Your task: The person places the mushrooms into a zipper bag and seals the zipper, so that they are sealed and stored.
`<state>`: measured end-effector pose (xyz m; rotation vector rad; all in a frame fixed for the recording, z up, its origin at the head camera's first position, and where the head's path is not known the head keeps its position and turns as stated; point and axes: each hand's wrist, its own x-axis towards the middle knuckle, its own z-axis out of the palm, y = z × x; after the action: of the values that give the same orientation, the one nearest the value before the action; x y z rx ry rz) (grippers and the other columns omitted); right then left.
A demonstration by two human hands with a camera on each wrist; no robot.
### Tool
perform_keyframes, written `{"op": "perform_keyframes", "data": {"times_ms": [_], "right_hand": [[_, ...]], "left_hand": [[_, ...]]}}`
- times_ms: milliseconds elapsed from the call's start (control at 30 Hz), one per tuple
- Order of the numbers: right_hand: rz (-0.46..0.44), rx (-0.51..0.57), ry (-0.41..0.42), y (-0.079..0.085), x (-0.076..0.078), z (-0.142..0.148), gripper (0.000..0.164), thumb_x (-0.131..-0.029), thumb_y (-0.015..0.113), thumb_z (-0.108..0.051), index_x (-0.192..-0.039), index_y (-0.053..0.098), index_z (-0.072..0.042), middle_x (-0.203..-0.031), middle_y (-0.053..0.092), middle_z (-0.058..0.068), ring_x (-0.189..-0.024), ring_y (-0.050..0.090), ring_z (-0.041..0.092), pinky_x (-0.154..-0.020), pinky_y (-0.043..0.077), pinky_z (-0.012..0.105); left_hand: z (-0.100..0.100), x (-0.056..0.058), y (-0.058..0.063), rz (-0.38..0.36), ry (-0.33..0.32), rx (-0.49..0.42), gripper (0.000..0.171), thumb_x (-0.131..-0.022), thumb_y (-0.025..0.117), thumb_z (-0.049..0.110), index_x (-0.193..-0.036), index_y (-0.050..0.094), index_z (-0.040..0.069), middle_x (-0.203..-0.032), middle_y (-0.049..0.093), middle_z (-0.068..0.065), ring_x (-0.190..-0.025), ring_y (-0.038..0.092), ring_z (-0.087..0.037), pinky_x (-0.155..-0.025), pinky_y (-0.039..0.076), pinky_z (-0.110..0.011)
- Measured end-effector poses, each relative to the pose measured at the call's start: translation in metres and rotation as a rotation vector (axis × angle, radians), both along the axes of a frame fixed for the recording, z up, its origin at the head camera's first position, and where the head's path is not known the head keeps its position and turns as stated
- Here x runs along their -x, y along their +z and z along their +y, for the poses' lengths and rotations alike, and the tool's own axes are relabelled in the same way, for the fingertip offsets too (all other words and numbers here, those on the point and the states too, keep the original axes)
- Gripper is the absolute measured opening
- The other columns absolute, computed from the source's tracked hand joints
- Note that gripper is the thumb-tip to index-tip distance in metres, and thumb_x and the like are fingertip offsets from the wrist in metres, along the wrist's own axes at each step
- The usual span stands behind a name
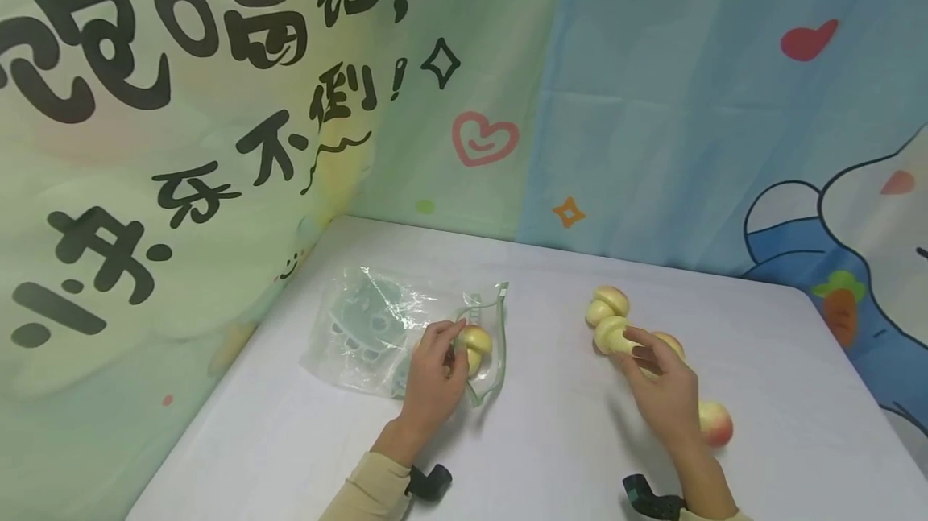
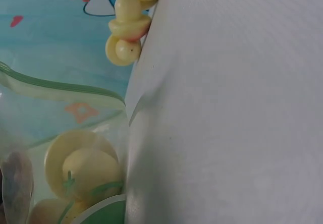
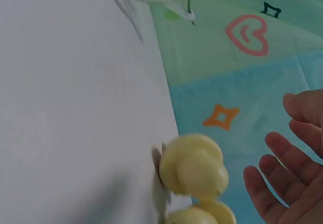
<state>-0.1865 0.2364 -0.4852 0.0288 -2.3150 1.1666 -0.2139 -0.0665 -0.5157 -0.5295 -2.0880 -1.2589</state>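
Note:
A clear zip bag [image 1: 362, 328] with green print lies on the left of the table, its green-edged mouth facing right. A pale yellow mushroom-shaped piece [image 1: 475, 344] sits just inside that mouth; the left wrist view shows the piece [image 2: 91, 173] through the plastic. My left hand [image 1: 437, 372] pinches the bag beside this piece, though its fingertips are partly hidden. My right hand [image 1: 663, 392] hovers over similar pieces on the right, among them one mushroom-shaped piece [image 1: 612, 336] near its fingertips. In the right wrist view its fingers [image 3: 292, 158] are spread, holding nothing.
Another mushroom-shaped piece [image 1: 607, 308] stands farther back, and a red-blushed one [image 1: 716, 424] lies right of my right wrist. A white-covered table [image 1: 551, 440] reaches back to printed cloth [image 1: 449, 207] hanging behind and at the left.

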Motion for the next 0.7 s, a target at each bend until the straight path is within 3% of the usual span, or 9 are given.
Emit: {"op": "perform_keyframes", "data": {"times_ms": [200, 233, 267, 333, 467, 500, 567, 700], "right_hand": [[0.079, -0.056, -0.093, -0.004, -0.017, 0.029, 0.039, -0.078, 0.075, 0.005, -0.116, 0.068, -0.001, -0.116, 0.068, 0.013, -0.101, 0.052, -0.016, -0.086, 0.04, 0.003], [0.081, -0.062, -0.112, -0.006, -0.02, 0.033, 0.039, -0.078, 0.076, 0.004, -0.115, 0.068, -0.001, -0.115, 0.068, 0.014, -0.1, 0.051, -0.017, -0.087, 0.039, 0.003], [0.077, -0.065, -0.14, -0.008, -0.023, 0.037, 0.038, -0.077, 0.076, 0.004, -0.115, 0.068, -0.002, -0.114, 0.069, 0.015, -0.089, 0.052, -0.018, -0.087, 0.038, 0.003], [0.079, -0.067, -0.185, -0.012, -0.029, 0.044, 0.039, -0.077, 0.076, 0.005, -0.114, 0.069, -0.001, -0.114, 0.068, 0.015, -0.09, 0.049, -0.02, -0.087, 0.037, 0.003], [0.001, -0.035, -0.302, -0.021, -0.04, 0.056, 0.039, -0.078, 0.078, -0.002, -0.116, 0.07, -0.007, -0.117, 0.067, 0.011, -0.095, 0.047, -0.02, -0.088, 0.035, 0.004], [-0.026, -0.027, -0.322, -0.023, -0.042, 0.059, 0.04, -0.078, 0.078, -0.004, -0.117, 0.07, -0.009, -0.118, 0.067, 0.01, -0.105, 0.043, -0.02, -0.088, 0.034, 0.005], [-0.088, -0.026, -0.345, -0.027, -0.046, 0.064, 0.041, -0.079, 0.079, -0.007, -0.119, 0.069, -0.01, -0.12, 0.066, 0.01, -0.104, 0.042, -0.019, -0.085, 0.033, 0.006], [-0.251, -0.083, -0.345, -0.034, -0.052, 0.072, 0.049, -0.08, 0.08, -0.017, -0.126, 0.064, -0.01, -0.119, 0.061, 0.014, -0.094, 0.045, -0.002, -0.073, 0.033, 0.011]], "left_hand": [[-0.001, -0.001, 0.001, -0.014, 0.002, 0.004, 0.042, -0.081, 0.061, -0.006, -0.123, 0.063, 0.001, -0.106, 0.06, -0.015, -0.07, 0.052, -0.012, -0.059, 0.05, -0.019], [-0.001, -0.001, 0.0, -0.011, 0.002, 0.003, 0.042, -0.081, 0.061, -0.006, -0.122, 0.064, 0.0, -0.106, 0.06, -0.015, -0.069, 0.051, -0.012, -0.059, 0.05, -0.019], [-0.001, -0.001, 0.001, -0.014, 0.004, 0.005, 0.042, -0.081, 0.061, -0.006, -0.122, 0.063, 0.0, -0.106, 0.06, -0.015, -0.07, 0.052, -0.012, -0.059, 0.05, -0.019], [-0.001, -0.001, 0.0, -0.014, 0.007, 0.009, 0.041, -0.081, 0.061, -0.006, -0.122, 0.063, -0.001, -0.106, 0.059, -0.015, -0.07, 0.051, -0.012, -0.059, 0.05, -0.018], [-0.001, -0.002, -0.001, -0.019, 0.005, 0.008, 0.041, -0.082, 0.061, -0.006, -0.122, 0.063, -0.002, -0.107, 0.059, -0.014, -0.071, 0.051, -0.012, -0.06, 0.05, -0.018], [-0.001, -0.002, -0.001, -0.021, 0.003, 0.007, 0.041, -0.082, 0.061, -0.006, -0.123, 0.063, -0.002, -0.107, 0.059, -0.015, -0.07, 0.051, -0.012, -0.06, 0.051, -0.018], [0.0, -0.002, -0.001, -0.029, 0.0, 0.006, 0.041, -0.082, 0.061, -0.006, -0.123, 0.063, -0.001, -0.107, 0.059, -0.015, -0.071, 0.051, -0.012, -0.061, 0.051, -0.018], [0.0, -0.002, 0.0, -0.037, 0.001, 0.01, 0.041, -0.083, 0.061, -0.005, -0.123, 0.063, 0.0, -0.107, 0.059, -0.015, -0.071, 0.051, -0.011, -0.061, 0.05, -0.018]]}}
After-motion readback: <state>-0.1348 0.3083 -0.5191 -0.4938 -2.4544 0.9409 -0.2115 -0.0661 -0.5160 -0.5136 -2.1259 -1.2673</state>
